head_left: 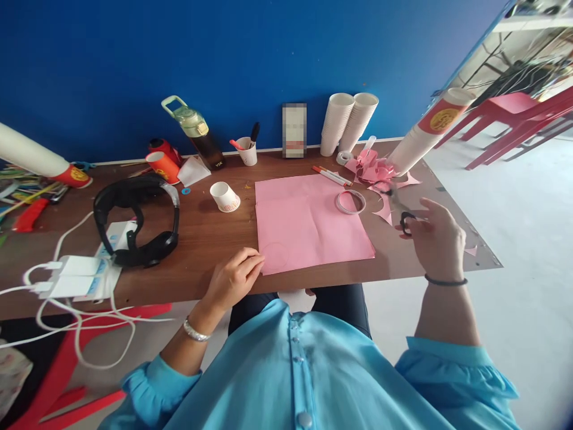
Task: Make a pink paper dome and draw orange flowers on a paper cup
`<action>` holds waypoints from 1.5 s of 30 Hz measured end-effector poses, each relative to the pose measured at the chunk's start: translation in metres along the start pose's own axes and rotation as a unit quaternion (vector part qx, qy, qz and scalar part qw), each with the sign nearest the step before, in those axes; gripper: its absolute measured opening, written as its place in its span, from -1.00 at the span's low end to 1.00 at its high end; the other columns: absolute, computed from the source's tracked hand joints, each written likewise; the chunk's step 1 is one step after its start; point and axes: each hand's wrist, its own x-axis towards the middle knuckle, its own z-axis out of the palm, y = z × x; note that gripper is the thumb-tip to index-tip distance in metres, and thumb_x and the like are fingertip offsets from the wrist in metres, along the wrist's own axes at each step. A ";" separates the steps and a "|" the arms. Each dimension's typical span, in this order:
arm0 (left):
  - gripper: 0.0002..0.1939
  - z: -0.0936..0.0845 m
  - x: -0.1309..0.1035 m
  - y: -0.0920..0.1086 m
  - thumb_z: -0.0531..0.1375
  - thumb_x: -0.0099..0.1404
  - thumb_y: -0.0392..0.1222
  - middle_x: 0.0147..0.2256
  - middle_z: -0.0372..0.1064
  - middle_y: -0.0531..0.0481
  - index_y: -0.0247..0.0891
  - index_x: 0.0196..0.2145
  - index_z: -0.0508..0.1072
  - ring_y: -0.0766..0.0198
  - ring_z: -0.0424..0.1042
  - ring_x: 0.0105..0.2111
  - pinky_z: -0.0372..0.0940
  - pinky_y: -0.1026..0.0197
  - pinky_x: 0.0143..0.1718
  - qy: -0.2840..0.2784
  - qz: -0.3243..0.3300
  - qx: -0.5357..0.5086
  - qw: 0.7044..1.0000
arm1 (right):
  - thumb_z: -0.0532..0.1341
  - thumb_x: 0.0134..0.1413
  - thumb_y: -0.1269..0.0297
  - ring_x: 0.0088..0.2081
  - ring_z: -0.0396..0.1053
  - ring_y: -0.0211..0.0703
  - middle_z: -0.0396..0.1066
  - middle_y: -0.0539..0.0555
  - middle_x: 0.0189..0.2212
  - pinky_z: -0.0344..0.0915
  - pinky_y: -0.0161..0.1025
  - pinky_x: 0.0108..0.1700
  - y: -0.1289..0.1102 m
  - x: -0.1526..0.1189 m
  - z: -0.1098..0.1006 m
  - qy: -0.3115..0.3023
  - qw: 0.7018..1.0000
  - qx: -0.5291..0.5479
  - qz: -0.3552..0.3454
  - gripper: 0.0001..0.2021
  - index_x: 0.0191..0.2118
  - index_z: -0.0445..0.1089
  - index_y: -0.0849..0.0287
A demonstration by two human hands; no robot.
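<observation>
Pink paper lies on the brown table, with a faint circle drawn near its lower left corner. My left hand is at that corner, its fingers pressed together at the paper's edge. On the right, my right hand holds scissors by their dark handles, over the table beside pink scraps; the blades are blurred. A roll of tape rests on the paper's right part. Two pens lie across the paper's top edge.
Behind the paper stand paper cup stacks, a phone-like device, a cup with pens and a bottle. Left are a paper cup, a black headset and a power strip with cables. Crumpled pink paper lies back right.
</observation>
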 end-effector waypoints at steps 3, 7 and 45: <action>-0.83 0.002 0.028 0.008 0.16 0.45 -0.21 -0.17 0.51 -0.06 -0.20 -0.09 0.55 0.35 0.52 -0.32 0.43 0.30 -0.27 0.033 -0.062 -0.128 0.989 | 0.31 0.01 0.20 -0.48 0.54 -0.15 0.57 0.07 -0.31 0.47 -0.21 -0.46 -0.029 -0.015 0.002 -0.037 0.972 0.231 0.025 -0.65 -0.05 0.43 0.14; -0.60 0.010 0.084 0.012 0.20 0.40 0.09 -0.11 0.51 -0.11 -0.22 0.04 0.47 0.35 0.50 -0.37 0.36 0.32 -0.45 0.027 -0.199 -0.337 0.920 | 0.38 -0.04 0.20 -0.54 0.50 -0.21 0.57 -0.01 -0.38 0.36 -0.32 -0.57 -0.068 -0.023 0.022 -0.101 0.939 0.329 0.010 -0.64 -0.10 0.37 0.12; -0.49 0.056 0.116 0.000 0.30 0.21 0.28 -0.64 0.11 0.16 -0.28 -0.43 0.42 0.48 0.00 -0.66 -0.09 0.32 -0.62 -0.086 -0.252 -0.652 0.710 | 0.50 -0.13 0.05 -0.41 0.27 -0.26 0.46 0.01 -0.33 0.25 -0.31 -0.44 -0.129 -0.034 0.125 -0.374 0.725 0.574 0.077 -0.57 -0.10 0.55 0.08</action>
